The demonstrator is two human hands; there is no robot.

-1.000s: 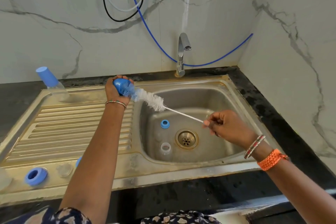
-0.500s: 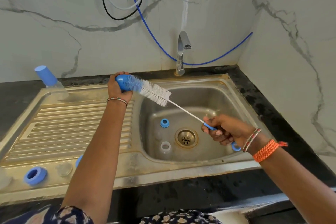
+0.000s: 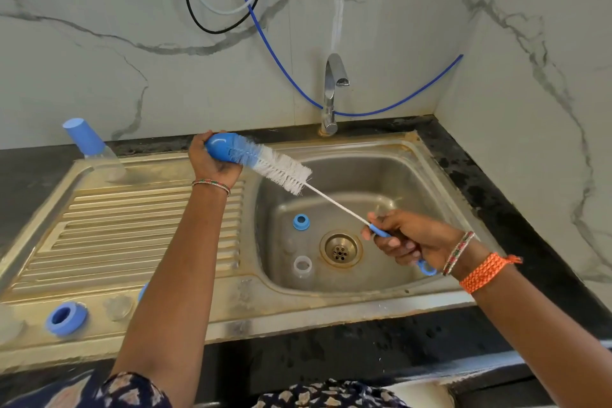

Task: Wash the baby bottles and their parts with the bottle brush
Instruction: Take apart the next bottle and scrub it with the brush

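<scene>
Above the stainless steel sink basin (image 3: 414, 175), the left hand (image 3: 212, 162) wraps its fingers round a smooth blue plastic bottle cap (image 3: 220, 151). The right hand (image 3: 410, 238) grips the blue-handled, white-bristled bottle brush (image 3: 284, 172), bristle tip inside the cap.

Beaded bangles both wrists (image 3: 211, 183); orange braided band (image 3: 484, 272) rt; floral sleeve (image 3: 132, 389).

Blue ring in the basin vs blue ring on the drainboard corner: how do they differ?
The basin ring lies in the sink bowl beside the drain; the drainboard ring sits on the sink's front left ledge. The basin ring looks smaller in the picture and stands farther from the camera. Both are blue, round, open-centred, and untouched by either hand.
</scene>
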